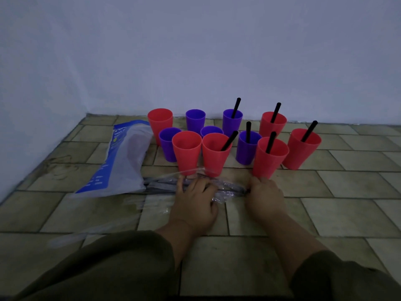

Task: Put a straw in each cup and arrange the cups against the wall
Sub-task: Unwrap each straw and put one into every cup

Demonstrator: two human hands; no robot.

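Several red and purple cups stand in a cluster on the tiled floor near the wall (195,61). Black straws lean in several of them, such as the front red cup (214,155), the purple cup (247,148) and the right red cup (301,148). Others hold no straw, such as the front-left red cup (186,153) and the back-left red cup (159,122). A clear plastic packet of black straws (225,189) lies in front of the cups. My left hand (193,200) presses on the packet. My right hand (265,198) grips the packet's right end.
A blue and white plastic bag (121,161) lies left of the cups. The wall meets the floor just behind the back row. Bare tiles stretch to the right and in front. My sleeves fill the bottom of the view.
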